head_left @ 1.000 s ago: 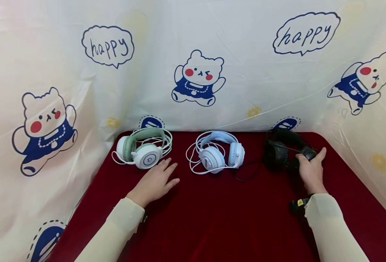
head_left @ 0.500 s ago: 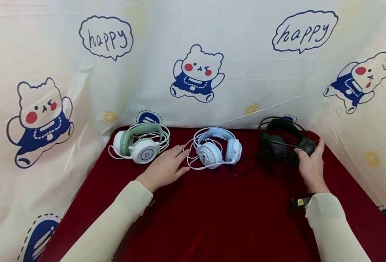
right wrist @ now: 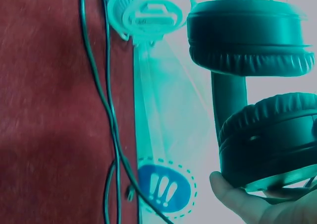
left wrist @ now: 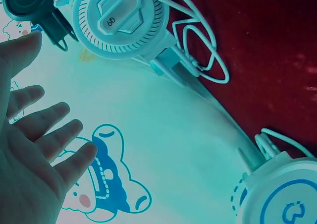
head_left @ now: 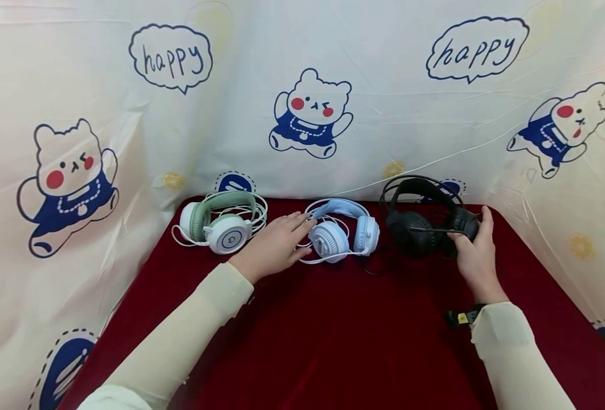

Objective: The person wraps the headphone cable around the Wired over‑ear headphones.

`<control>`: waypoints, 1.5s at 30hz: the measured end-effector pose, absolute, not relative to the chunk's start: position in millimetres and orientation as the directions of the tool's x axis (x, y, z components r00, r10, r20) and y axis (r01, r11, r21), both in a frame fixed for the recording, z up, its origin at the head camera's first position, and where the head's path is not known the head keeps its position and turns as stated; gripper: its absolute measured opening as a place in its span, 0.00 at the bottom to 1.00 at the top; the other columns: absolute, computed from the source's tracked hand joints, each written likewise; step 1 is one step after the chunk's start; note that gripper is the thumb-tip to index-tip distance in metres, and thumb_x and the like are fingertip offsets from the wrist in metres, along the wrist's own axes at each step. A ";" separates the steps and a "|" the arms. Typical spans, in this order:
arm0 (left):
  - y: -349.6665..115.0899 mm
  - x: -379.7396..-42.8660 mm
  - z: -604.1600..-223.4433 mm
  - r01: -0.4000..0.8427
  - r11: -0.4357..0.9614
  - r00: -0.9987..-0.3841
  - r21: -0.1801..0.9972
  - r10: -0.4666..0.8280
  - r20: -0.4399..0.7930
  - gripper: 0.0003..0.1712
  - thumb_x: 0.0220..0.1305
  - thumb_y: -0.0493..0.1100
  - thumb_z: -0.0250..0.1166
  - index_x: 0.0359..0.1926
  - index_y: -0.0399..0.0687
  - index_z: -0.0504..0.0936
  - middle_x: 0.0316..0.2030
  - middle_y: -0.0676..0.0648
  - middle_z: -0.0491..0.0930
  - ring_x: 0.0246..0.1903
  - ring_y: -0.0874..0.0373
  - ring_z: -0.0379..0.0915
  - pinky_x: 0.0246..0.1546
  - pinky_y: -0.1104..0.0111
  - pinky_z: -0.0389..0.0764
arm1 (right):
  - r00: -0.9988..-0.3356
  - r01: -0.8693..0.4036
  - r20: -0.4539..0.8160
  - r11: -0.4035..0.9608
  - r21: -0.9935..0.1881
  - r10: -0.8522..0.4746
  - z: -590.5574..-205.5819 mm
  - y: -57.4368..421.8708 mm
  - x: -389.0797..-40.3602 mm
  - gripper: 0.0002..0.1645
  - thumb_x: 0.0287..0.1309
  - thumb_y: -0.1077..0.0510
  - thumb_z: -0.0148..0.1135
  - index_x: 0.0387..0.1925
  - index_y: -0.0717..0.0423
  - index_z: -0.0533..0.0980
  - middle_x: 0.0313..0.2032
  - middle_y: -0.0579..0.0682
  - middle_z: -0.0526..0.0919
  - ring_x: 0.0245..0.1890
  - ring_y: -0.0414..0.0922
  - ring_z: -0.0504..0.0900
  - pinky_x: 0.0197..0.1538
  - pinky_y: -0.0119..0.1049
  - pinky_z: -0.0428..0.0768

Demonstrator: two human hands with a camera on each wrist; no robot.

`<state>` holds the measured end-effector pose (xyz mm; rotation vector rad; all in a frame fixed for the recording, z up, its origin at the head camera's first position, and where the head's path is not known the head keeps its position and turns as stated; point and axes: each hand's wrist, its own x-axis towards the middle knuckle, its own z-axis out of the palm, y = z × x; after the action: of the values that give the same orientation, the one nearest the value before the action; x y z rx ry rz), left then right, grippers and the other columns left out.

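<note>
My right hand (head_left: 479,262) grips black headphones (head_left: 410,234) by the right ear cup. In the right wrist view the thumb (right wrist: 233,196) lies against the lower ear cup of those headphones. They look tilted up off the cloth, though their underside is hidden in the head view. My left hand (head_left: 274,245), fingers spread and straight, is beside the left ear cup of light blue headphones (head_left: 330,242). Whether it touches them or their cable, I cannot tell. White-and-green headphones (head_left: 228,234) rest to the left of that hand.
All three headphones are along the back of a table with a dark red cloth (head_left: 354,341). A white curtain (head_left: 395,102) with bear drawings surrounds it at the back and sides. Black cable (right wrist: 111,110) trails over the cloth; white cable coils lie around the other headphones.
The black headphones have risen slightly and shifted left with my right hand. My left hand has moved right, from the white-and-green headphones to the light blue ones.
</note>
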<state>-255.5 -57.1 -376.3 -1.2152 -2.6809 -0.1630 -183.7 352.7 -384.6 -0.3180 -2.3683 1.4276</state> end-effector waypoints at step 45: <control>-50.8 -233.1 -358.2 0.893 0.423 -0.407 -0.156 0.905 0.128 0.46 0.49 0.59 0.75 0.69 0.54 0.69 0.70 0.45 0.61 0.72 0.47 0.45 0.69 0.49 0.41 | -0.869 -0.442 0.315 0.311 -0.842 -0.381 -375.5 282.4 -199.2 0.48 0.54 0.64 0.50 0.76 0.42 0.48 0.67 0.58 0.63 0.59 0.51 0.70 0.54 0.31 0.73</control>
<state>-233.1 -50.8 -358.2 -1.5880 -2.4825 0.0922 -199.2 282.4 -375.5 0.7840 -2.4962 1.6328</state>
